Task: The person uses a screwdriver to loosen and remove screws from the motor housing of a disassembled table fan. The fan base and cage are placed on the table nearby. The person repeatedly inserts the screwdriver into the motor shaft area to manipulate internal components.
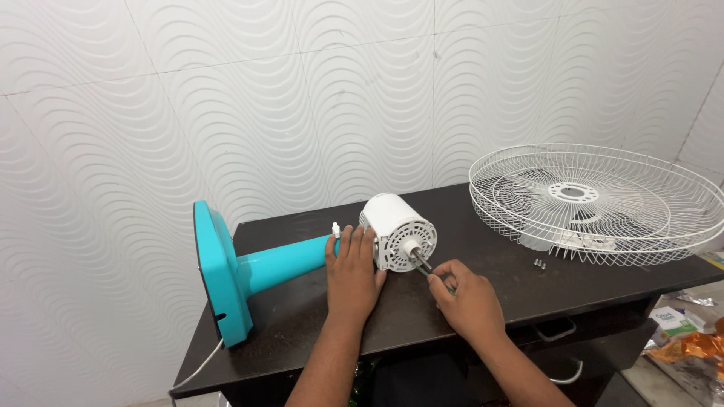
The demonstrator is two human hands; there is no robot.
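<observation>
Right hand (466, 298): fingertips pinch a small tool against the motor shaft (417, 255); best kept in line with the shaft.
Left hand (352, 273): clasps the white motor housing (397, 230), steadying it on the dark surface (422, 301).
Teal stand (234, 271): lies sideways.
Wire guard (596, 202): rests far right.

There is a single view, from the camera on my head. It looks forward and down across the dark table (467, 301), facing the white wave-patterned wall (226, 105) that fills the upper half of the frame. It sits close: my forearms enter from the bottom edge, and my left hand (352, 273) and right hand (467, 298) meet just below centre. The table's left end falls lower left; its right end runs out of the frame at right.
</observation>
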